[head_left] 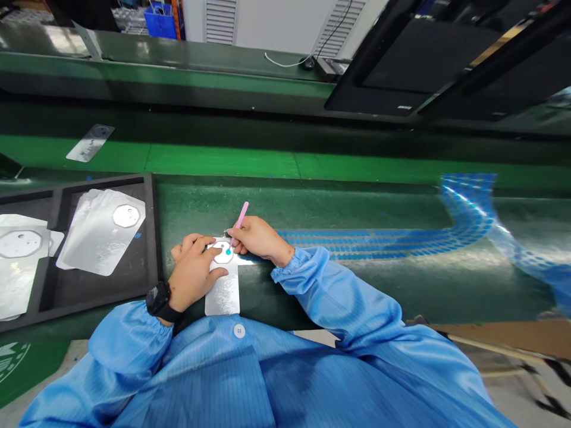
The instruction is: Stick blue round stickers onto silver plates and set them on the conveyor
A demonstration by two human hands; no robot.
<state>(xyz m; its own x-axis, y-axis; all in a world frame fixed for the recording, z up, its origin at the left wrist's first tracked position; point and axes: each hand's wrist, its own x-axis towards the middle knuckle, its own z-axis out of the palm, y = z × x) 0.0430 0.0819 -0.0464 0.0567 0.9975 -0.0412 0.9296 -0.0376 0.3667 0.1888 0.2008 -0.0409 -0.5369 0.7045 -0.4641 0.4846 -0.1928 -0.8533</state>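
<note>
A silvery metal plate (223, 294) with a round white disc near its top lies on the green bench in front of me. My left hand (194, 270) rests on the plate's upper left, fingers curled around the disc and holding the plate down. My right hand (256, 238) pinches pink tweezers (239, 221), whose tip touches a small blue round sticker (228, 252) on the disc. A black watch sits on my left wrist. Both arms wear blue sleeves.
A black tray (98, 285) at the left holds stacks of similar silvery plates (104, 232). A strip of blue round stickers (401, 238) runs rightwards across the bench. Another plate (90, 142) lies on the far green belt. A dark machine (446, 59) hangs at upper right.
</note>
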